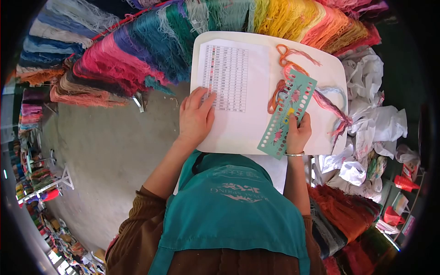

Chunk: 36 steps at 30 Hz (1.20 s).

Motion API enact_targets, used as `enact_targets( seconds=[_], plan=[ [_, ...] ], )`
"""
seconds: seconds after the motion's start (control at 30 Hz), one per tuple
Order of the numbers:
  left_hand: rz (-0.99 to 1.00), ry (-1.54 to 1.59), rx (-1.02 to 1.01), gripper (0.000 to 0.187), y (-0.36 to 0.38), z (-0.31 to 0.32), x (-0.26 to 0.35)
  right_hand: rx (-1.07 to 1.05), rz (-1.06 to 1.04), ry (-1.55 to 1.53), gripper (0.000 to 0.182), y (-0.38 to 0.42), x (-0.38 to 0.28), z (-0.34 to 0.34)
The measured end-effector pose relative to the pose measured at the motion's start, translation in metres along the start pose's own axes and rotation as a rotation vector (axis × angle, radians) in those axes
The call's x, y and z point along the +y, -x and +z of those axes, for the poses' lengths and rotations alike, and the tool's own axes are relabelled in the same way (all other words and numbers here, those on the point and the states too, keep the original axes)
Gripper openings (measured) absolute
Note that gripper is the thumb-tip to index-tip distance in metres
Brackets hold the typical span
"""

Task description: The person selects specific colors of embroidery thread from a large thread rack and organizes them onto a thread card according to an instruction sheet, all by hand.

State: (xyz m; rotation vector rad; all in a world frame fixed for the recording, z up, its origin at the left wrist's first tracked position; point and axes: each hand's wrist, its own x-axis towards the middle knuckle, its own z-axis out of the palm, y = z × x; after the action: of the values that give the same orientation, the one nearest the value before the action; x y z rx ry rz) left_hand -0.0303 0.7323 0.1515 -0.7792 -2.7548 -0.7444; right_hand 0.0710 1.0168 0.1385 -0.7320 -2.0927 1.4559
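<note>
My left hand (pixel 197 117) lies on a printed chart (pixel 231 78) with rows of numbers and a column of small colour swatches. Its fingers are stretched out, the fingertips near the chart's lower left rows. In my right hand (pixel 299 133) is a green thread card (pixel 280 121) with round holes along both long edges and a pink flower print. The thumb lies on top of the card; the other fingers are mostly hidden. Orange thread (pixel 283 52) loops out at the card's upper end, and pink thread (pixel 327 105) lies to its right. Chart, card and threads rest on a white board (pixel 222 137).
Hanging hanks of coloured thread (pixel 151 46) curve around the board's far side. White plastic bags (pixel 366 114) are piled at the right. Orange-red hanks (pixel 341 211) hang at lower right. Grey floor (pixel 119 137) shows at left, with more thread racks (pixel 43 183) beyond.
</note>
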Motion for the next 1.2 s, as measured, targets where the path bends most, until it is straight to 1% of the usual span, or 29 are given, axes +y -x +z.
enact_targets(
  seconds=[0.5,0.63,0.7,0.93,1.13,1.2],
  plan=[
    [0.003,-0.008,0.007,0.042,0.001,0.002,-0.001,-0.003,0.014,-0.017,0.015,0.001,0.005,0.000],
    [0.000,0.001,0.006,0.042,0.000,-0.001,0.001,0.008,-0.009,-0.030,0.016,0.001,0.005,0.001],
    [0.002,-0.001,0.008,0.042,0.000,-0.001,0.001,0.002,0.002,0.027,0.016,0.001,0.002,0.000],
    [0.006,-0.008,0.012,0.042,-0.001,0.000,0.002,0.011,-0.008,0.021,0.015,0.001,0.000,0.000],
    [0.002,-0.046,-0.010,0.043,-0.001,0.002,0.001,0.014,-0.009,0.041,0.018,0.002,0.001,0.000],
    [0.001,-0.047,-0.013,0.043,-0.001,0.002,0.002,0.012,-0.004,-0.001,0.019,0.002,-0.004,0.001]
  ],
)
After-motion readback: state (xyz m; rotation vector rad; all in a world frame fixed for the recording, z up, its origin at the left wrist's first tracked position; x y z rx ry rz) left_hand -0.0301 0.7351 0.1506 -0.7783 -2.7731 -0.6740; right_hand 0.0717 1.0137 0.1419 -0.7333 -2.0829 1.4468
